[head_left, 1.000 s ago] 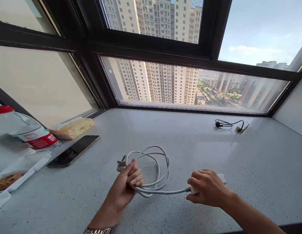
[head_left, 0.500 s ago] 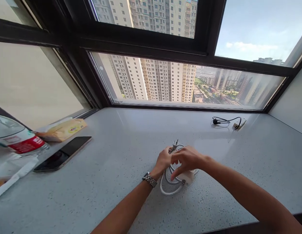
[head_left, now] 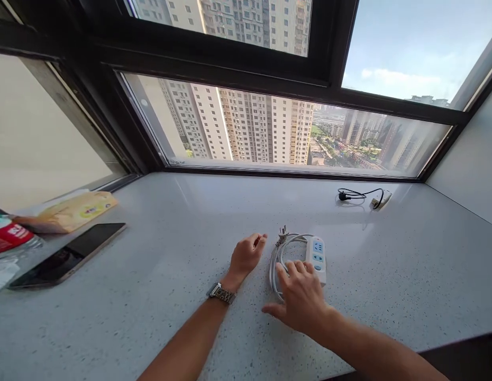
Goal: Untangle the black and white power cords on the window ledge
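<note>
A white power strip (head_left: 318,253) with blue sockets lies on the pale speckled counter (head_left: 158,296). Its grey-white cable (head_left: 273,270) is coiled at the strip's left side, and the three-pin plug (head_left: 283,233) points up at the top of the coil. My right hand (head_left: 303,299) is over the lower part of the coil and the strip's lower left, thumb spread away from the fingers; whether the fingertips touch is hard to see. Just left of the coil, apart from it, my left hand (head_left: 247,255) has its fingers curled in, with nothing visible in them.
On the left lie a phone (head_left: 71,254), a yellow tissue pack (head_left: 81,210) and a bottle with a red label (head_left: 11,238). A black cord with a plug (head_left: 343,196) runs to a small pale block (head_left: 381,200) near the window. The window frame (head_left: 238,173) borders the counter's back.
Both hands have come away from the plug and cable: the left moved left, the right moved down. The power strip's sockets now show. The view has shifted slightly right.
</note>
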Demonstrator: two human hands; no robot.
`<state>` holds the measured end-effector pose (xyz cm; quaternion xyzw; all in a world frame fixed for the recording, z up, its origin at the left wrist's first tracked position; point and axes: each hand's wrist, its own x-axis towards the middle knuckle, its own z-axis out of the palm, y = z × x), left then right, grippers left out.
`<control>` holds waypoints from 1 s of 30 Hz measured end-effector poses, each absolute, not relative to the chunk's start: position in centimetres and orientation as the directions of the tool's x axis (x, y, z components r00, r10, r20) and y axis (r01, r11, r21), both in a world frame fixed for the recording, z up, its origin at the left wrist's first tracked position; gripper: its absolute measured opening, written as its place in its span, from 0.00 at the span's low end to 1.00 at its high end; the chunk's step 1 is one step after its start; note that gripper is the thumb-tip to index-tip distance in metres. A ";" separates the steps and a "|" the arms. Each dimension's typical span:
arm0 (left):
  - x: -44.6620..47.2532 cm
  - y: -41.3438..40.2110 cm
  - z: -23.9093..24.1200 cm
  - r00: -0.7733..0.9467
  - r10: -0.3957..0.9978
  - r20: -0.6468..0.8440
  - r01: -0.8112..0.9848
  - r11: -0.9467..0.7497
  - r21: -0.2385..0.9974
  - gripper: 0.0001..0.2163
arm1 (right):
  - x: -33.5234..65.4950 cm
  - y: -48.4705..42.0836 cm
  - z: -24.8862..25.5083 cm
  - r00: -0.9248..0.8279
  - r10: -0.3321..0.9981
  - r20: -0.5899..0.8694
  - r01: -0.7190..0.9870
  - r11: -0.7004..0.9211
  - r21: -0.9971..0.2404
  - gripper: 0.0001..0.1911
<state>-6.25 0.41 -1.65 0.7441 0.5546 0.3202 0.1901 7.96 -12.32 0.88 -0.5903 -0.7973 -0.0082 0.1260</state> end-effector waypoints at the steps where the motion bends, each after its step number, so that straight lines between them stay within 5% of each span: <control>1: -6.6 0.5 -1.6 0.156 0.951 0.267 0.725 -0.294 0.623 0.17 | 7.4 -12.3 0.6 -0.272 0.949 0.160 0.949 0.292 -0.118 0.32; 5: -7.0 0.1 -1.5 0.140 0.951 0.275 0.730 -0.287 0.620 0.18 | 8.3 -11.3 -0.4 -0.292 0.949 0.119 0.949 0.303 -0.087 0.20; 14: -6.2 0.0 -1.9 0.192 0.957 0.219 0.722 -0.289 0.629 0.19 | 24.0 -10.1 -0.1 -0.325 0.942 0.081 0.939 0.332 -0.093 0.20; 19: -6.1 -0.1 -1.8 0.237 0.950 0.202 0.721 -0.311 0.620 0.20 | 36.1 -10.2 -0.6 -0.025 0.999 0.035 0.998 0.027 -0.057 0.20; 23: -5.8 -0.2 -1.6 0.240 0.954 0.179 0.748 -0.299 0.593 0.19 | 40.8 -10.3 -0.8 0.385 0.894 0.229 0.920 -0.391 -0.021 0.24; 30: -5.5 -0.3 -1.6 0.250 0.956 0.152 0.789 -0.292 0.541 0.17 | 38.3 -7.3 -2.5 0.426 0.884 0.191 0.896 -0.383 -0.225 0.27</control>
